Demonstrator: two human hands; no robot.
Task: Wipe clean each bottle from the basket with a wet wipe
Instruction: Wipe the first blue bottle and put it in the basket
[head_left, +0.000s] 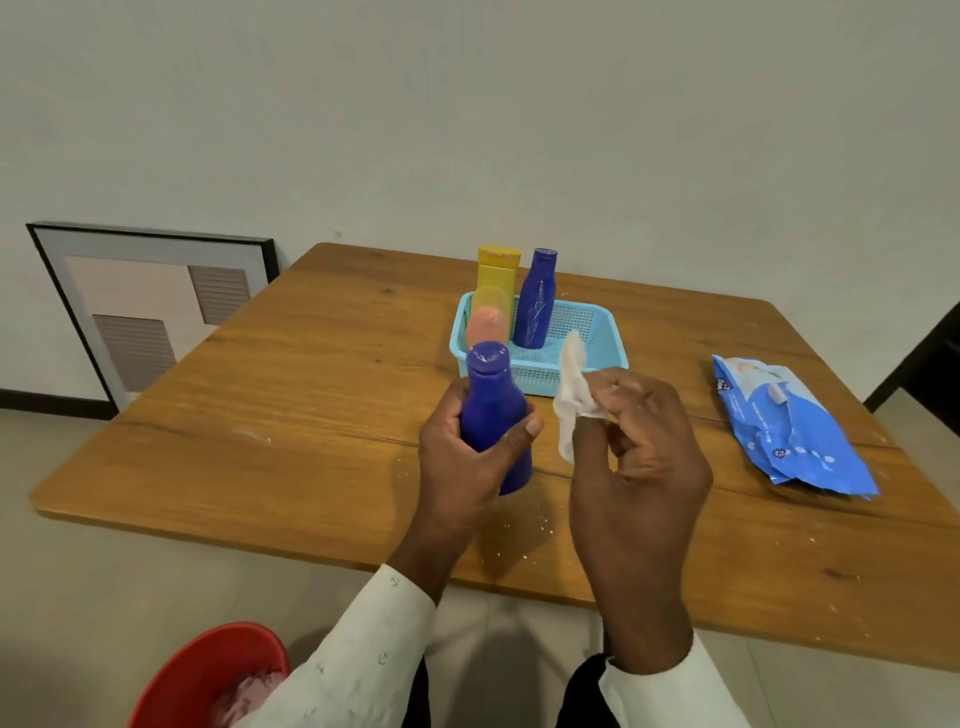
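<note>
— Which step were you on?

— Wiping, or about to, as I judged it. My left hand (467, 462) had its fingers (519, 434) curled round the blue bottle (491, 410), lifted off the counter (291, 395) in front of me. My right hand (636, 457) pinched the wipe (571, 395) between thumb and fingertips, just right of the bottle and not touching it.

— How did the bottle sit in your grip?

— Nearly upright, long axis running up and away from my palm, cap (487, 358) on top and leaning a little to the left, base toward my wrist. My thumb lay across its right side.

— And the next move?

— I reckoned it called for bringing the wipe left onto the bottle's side and rubbing along that axis, neck to base, turning the bottle in my left fingers so every face got covered. The wipe was bunched, so spreading it first would have helped.

— The rest?

— Beyond my fingers the basket (597, 332) held another blue bottle (535, 301), a yellow one (497, 273) and a pinkish one (485, 325), all standing. I took those as not yet done, though I couldn't be sure. The wipes pack (795, 431) lay well to the right of my right hand.
</note>
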